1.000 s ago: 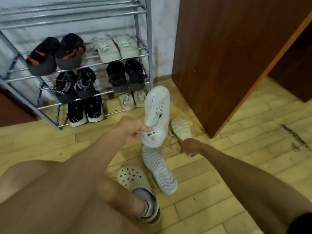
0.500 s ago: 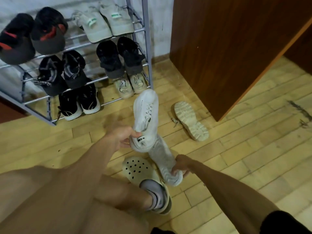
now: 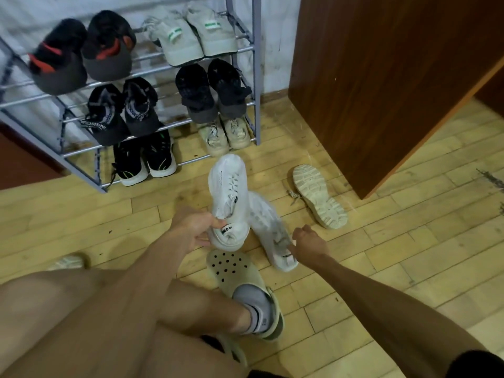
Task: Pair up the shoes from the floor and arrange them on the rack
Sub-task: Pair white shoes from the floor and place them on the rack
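The grey metal shoe rack (image 3: 256,77), far past the hands, is cut off by the top and left edges. The white sneaker under the right hand (image 3: 309,245) is blurry (image 3: 268,227), and that hand covers part of its heel. The fingers of the left hand (image 3: 195,230) hide behind the other white sneaker (image 3: 227,197). Left of the left hand, a pale shoe on the floor (image 3: 68,261) is mostly hidden by a knee. The tiny words on the sneakers' heel tags cannot be read fully.

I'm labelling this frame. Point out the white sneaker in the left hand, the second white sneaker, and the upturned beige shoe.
White sneaker (image 3: 228,184), head view, on its laces.
Second white sneaker (image 3: 268,227), head view, on its side.
Upturned beige shoe (image 3: 317,195), head view, on its sole.
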The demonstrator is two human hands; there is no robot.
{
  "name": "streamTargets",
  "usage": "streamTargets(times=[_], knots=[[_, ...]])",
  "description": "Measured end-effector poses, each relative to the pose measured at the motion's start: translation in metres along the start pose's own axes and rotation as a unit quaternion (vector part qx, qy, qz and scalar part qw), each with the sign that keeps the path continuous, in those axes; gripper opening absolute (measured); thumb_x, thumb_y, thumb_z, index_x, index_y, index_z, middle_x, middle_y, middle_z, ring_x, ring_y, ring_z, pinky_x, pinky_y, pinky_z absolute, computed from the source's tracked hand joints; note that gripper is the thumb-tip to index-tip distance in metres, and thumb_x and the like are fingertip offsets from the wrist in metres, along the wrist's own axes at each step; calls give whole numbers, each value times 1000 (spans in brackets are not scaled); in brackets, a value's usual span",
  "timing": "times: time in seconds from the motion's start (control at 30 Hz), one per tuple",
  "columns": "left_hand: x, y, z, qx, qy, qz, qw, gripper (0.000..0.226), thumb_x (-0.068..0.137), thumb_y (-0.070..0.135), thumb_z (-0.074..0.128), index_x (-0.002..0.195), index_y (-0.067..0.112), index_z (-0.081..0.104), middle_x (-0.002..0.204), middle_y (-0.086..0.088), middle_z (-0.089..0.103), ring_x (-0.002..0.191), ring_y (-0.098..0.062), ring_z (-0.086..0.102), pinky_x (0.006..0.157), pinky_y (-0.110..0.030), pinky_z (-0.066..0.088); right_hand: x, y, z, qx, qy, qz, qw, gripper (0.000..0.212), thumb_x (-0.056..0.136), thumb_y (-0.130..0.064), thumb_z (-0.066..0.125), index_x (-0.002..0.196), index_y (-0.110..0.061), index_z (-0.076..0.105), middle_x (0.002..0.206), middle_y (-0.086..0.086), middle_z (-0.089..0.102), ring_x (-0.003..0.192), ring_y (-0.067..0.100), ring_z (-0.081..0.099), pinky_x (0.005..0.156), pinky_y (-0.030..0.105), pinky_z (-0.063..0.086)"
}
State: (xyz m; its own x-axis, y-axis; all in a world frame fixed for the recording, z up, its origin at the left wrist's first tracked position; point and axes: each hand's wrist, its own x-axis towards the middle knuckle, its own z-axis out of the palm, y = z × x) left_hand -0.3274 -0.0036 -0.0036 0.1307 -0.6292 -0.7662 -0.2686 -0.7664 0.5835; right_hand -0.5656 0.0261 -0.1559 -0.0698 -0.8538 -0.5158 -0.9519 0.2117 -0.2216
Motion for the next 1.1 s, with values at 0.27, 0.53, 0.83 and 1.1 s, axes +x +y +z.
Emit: streamTargets(times=[0.27, 0.53, 0.83, 1.1], knots=[[13, -3, 0, 4, 30, -9, 1000, 32, 72, 8, 80, 100, 0, 67, 100, -16, 71, 85, -28, 68, 69, -36, 56, 15, 6, 11, 198, -146, 116, 962, 100, 81, -49, 68, 149, 3, 14, 145, 18, 42, 105, 24, 52, 68, 28, 44], [23, 4, 2, 0, 39, -10, 999, 19, 73, 6, 79, 80, 4, 62, 91, -13, 66, 90, -31, 64, 81, -42, 56, 31, -12, 24, 303, -186, 173, 919, 47, 80, -9, 73, 120, 4, 52, 113, 20, 59, 94, 31, 62, 85, 41, 57], [13, 10, 4, 0, 15, -15, 1000, 35, 79, 16, 76, 107, 0, 61, 114, -14, 65, 98, -27, 58, 84, -38, 52, 24, -12, -34, 386, -244, 152, 877, 28, 72, 8, 76, 97, 11, 65, 98, 16, 63, 75, 30, 65, 71, 43, 61], [-55, 42, -12, -135, 30, 69, 988, 35, 84, 8, 70, 116, -2, 60, 110, -12, 65, 96, -25, 59, 79, -36, 52, -19, -36, -161, 415, -124, 2, 901, 39, 69, 3, 75, 105, 0, 62, 102, 14, 68, 87, 30, 66, 70, 40, 61]])
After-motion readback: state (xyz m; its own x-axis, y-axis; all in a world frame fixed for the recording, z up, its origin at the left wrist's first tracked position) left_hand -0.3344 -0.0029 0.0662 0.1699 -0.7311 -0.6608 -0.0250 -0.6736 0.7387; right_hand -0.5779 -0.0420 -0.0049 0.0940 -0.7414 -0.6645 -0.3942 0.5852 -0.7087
